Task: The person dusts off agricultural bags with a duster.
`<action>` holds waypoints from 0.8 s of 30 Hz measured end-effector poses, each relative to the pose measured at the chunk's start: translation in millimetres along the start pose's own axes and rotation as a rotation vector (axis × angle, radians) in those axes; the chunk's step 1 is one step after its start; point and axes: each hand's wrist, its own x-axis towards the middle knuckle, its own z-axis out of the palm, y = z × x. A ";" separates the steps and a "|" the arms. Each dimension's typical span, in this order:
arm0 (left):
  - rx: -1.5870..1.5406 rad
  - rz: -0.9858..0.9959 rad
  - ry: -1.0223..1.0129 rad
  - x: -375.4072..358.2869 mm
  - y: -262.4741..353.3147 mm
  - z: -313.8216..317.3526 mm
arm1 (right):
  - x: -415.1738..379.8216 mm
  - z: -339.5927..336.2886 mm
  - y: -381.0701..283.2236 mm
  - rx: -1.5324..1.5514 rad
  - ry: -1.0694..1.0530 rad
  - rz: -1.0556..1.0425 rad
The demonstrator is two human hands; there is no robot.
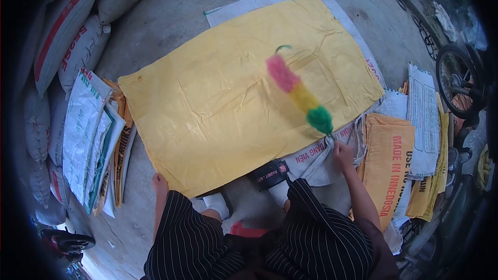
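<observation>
A large yellow woven sack (207, 103) lies spread over a white sack (249, 6) on the concrete ground. My left hand (160, 182) pinches the yellow sack at its near left corner. In my right hand (343, 154) is the handle of a fluffy duster (298, 93), coloured pink, yellow and green, which is held over the right part of the yellow sack and looks blurred. Under the near edge, by my feet, a white sack with red print (311, 158) shows partly.
Folded sacks (96, 135) are stacked at the left, beside full sacks (65, 46). More folded sacks (389, 161) lie at the right. A wheel (456, 80) stands at the far right. A red stool (246, 230) is beneath me.
</observation>
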 end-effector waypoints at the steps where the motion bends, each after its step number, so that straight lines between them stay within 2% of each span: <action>1: 0.042 -0.021 -0.030 1.5 -0.2 -5.7 | -9.9 -3.3 -23.2 -0.133 -0.188 -0.112; 2: 0.042 -0.020 -0.030 2.2 3.9 -12.4 | -16.0 -10.5 -42.3 -0.265 -0.375 -0.222; 3: -0.014 -0.045 -0.042 3.5 10.9 -18.8 | -16.5 -10.1 -37.4 -0.267 -0.373 -0.220; 6: -0.076 -0.054 -0.072 3.3 25.6 -28.9 | -10.9 -13.5 24.9 -0.312 -0.140 0.142; 8: -0.082 -0.034 -0.072 7.6 31.6 -31.2 | 5.0 -36.0 62.6 -0.363 0.127 0.478; 10: -0.097 -0.028 -0.111 7.5 35.2 -34.7 | 22.6 -61.2 89.7 -0.354 0.270 0.759; 11: -0.096 -0.025 -0.105 7.7 38.6 -37.5 | 26.6 -68.1 83.0 -0.348 0.271 0.758; 13: -0.179 -0.048 -0.239 9.9 48.4 -39.8 | 38.8 -84.1 67.3 -0.373 0.371 0.681; 14: -0.186 -0.053 -0.228 14.5 48.9 -37.8 | 43.4 -80.8 67.0 -0.367 0.374 0.668; 16: -0.767 -0.282 -0.399 27.6 49.9 -35.3 | 44.5 -68.0 67.7 -0.253 0.485 0.598; 17: -0.769 -0.284 -0.384 31.9 60.6 -39.4 | 43.8 -62.8 59.8 -0.244 0.481 0.587; 19: -0.634 -0.331 -0.544 37.5 97.7 -48.4 | 35.9 -50.2 26.8 -0.054 0.382 0.453; 20: -0.631 -0.326 -0.534 40.1 107.9 -50.3 | 32.6 -47.0 6.6 -0.043 0.383 0.451; 22: -0.755 -0.195 -0.598 46.6 130.2 -52.4 | 28.1 -38.2 -36.0 -0.027 0.138 0.265; 23: -0.752 -0.184 -0.590 47.7 153.9 -59.9 | 26.6 -26.8 -50.8 -0.015 0.143 0.263; 24: -0.884 -0.125 -0.621 43.3 186.1 -76.0 | 24.1 -16.1 -63.7 -0.036 0.068 0.201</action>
